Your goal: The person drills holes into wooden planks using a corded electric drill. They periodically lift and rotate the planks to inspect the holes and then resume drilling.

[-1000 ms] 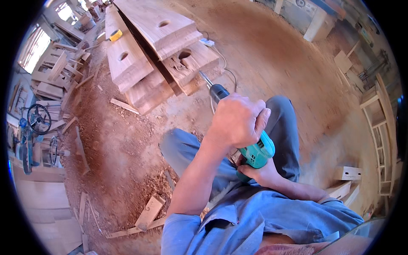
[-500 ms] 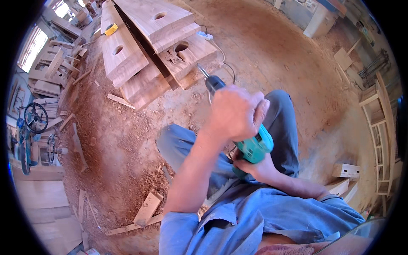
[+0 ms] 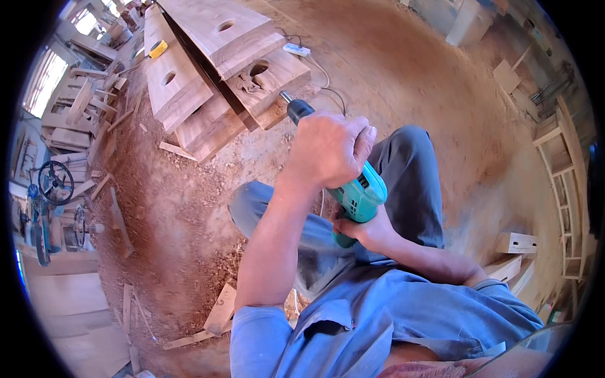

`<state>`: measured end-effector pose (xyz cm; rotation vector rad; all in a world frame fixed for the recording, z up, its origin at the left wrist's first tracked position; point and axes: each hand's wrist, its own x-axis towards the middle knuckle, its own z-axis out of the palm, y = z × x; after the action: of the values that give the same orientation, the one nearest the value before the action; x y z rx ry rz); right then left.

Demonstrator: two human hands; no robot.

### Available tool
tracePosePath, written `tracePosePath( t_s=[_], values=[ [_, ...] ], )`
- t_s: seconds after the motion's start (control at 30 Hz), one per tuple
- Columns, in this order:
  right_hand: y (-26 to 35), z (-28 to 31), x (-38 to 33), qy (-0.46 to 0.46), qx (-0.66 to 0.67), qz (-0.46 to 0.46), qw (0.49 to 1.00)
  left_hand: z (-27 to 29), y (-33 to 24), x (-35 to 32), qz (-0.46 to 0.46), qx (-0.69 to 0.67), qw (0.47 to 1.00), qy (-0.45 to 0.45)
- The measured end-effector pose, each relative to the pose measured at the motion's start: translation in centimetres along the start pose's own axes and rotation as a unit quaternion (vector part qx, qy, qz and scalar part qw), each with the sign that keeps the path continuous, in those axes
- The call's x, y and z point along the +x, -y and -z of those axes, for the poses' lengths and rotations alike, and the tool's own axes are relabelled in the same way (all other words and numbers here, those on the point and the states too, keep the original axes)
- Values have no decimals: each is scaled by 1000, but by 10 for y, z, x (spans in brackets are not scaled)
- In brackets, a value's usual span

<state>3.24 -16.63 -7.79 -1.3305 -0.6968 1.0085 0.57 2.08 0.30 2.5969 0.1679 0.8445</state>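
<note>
A teal power drill (image 3: 358,196) is gripped in both hands, its black chuck pointing up and to the left. My left hand (image 3: 331,143) is closed over the front of the drill's body, just behind the chuck. My right hand (image 3: 373,229) wraps round the grip lower down, near my lap; its fingers are partly hidden by the drill. The metal tip (image 3: 285,96) appears at the near end of a thick lower board (image 3: 291,68) with an oval hole; I cannot tell whether they touch. Another thick board (image 3: 242,19) with a hole lies on top of it.
Left of a dark gap, more stacked boards (image 3: 183,91) carry a yellow tape measure (image 3: 158,48). A white power strip (image 3: 297,50) with a cord lies beyond. Wood offcuts (image 3: 220,309) lie on the shavings-strewn floor. A machine with a black handwheel (image 3: 56,183) stands left; a wooden frame (image 3: 561,183) stands right.
The drill and both hands have shifted left and slightly up in the picture, and the boards have shifted left too. Both hands keep their hold.
</note>
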Motion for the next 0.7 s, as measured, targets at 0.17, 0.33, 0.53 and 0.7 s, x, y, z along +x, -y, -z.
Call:
tracePosePath(
  t_s=[0.17,0.33,0.53,0.7],
  values=[
    [-3,5,-21,-16,-3,31,999,-4,-20,-12,-19,11,1000,9],
    [-23,2,9,24,-6,0,1000,3,-1,-3,-12,13,1000,19],
    [-20,7,-12,-7,25,14,1000,-5,-21,-11,-24,-12,1000,8],
    [-15,14,4,26,14,-1,1000,-5,-11,-4,-7,0,1000,8]
  ],
)
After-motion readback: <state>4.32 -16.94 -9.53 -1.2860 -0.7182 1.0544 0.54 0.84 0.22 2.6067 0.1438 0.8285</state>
